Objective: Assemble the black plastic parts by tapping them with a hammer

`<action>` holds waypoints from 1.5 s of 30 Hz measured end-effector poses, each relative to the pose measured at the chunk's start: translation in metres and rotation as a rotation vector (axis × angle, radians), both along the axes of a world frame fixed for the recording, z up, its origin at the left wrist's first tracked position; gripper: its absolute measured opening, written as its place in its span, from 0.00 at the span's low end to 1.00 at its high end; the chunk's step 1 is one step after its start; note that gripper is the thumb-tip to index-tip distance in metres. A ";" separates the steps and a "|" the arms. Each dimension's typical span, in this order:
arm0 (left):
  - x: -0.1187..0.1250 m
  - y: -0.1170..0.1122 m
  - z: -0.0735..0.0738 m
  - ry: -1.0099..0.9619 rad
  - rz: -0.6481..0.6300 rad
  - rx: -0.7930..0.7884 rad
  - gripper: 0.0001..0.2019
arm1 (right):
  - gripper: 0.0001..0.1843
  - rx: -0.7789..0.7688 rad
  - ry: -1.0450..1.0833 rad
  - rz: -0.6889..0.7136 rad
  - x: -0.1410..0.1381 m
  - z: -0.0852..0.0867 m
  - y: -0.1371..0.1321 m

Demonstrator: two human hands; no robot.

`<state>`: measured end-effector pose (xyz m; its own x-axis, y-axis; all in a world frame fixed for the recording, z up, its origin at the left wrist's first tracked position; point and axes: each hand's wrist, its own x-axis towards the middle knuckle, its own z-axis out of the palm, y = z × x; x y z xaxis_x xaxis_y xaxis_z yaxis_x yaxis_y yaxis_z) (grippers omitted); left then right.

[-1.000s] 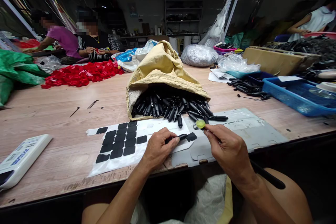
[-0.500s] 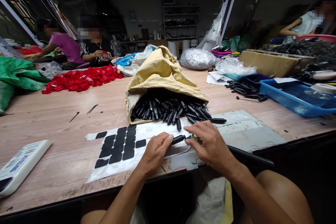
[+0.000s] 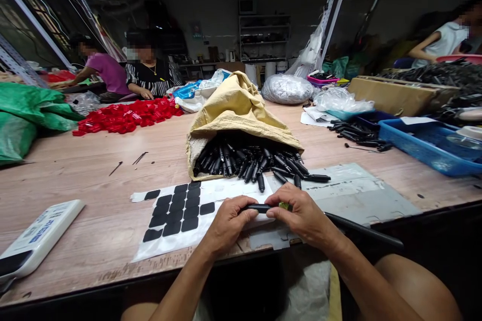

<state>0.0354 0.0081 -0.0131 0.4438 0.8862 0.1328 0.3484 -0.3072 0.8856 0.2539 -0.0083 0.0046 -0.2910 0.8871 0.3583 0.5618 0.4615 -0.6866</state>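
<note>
Between my two hands lies a black pen-shaped tube, held level above the table's front edge. My left hand pinches its left end between thumb and fingers. My right hand is closed at its right end, and a small yellow-green bit shows among those fingers. Exactly how the right-hand piece meets the tube is hidden by the fingertips. Just beyond my hands, several similar black tubes spill from the mouth of a tan woven sack. Left of my hands is a white sheet with black rounded-square stickers.
A white device lies at the left. Red parts are heaped farther back, near two seated people. On the right stand a blue tray and a cardboard box. A black rod juts past the front edge beside my right arm.
My hands have come together, closing the gap between the left tube and the right-hand piece. The view has shifted slightly. A person at the back has lowered a hand toward the red heap.
</note>
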 end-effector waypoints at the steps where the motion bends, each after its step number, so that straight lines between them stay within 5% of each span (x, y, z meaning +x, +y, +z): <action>1: 0.000 0.000 -0.001 -0.008 0.001 -0.005 0.10 | 0.04 0.009 -0.011 0.008 -0.001 -0.001 0.001; 13: 0.000 0.000 -0.001 -0.142 0.007 -0.143 0.13 | 0.14 0.044 -0.025 0.042 0.006 0.001 0.000; 25: 0.001 -0.003 0.002 -0.049 -0.003 -0.068 0.20 | 0.07 0.106 -0.031 -0.025 0.007 -0.006 -0.005; 37: 0.002 -0.005 0.007 -0.030 0.024 -0.076 0.23 | 0.08 0.298 -0.374 -0.375 0.061 -0.029 -0.024; 45: 0.001 -0.005 0.002 -0.109 0.033 -0.159 0.14 | 0.08 0.351 -0.457 -0.452 0.057 -0.043 -0.028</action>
<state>0.0366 0.0027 -0.0110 0.4050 0.9136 0.0354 0.2552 -0.1502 0.9552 0.3106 -0.0358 -0.0385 -0.1122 0.8110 0.5741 0.9443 0.2669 -0.1926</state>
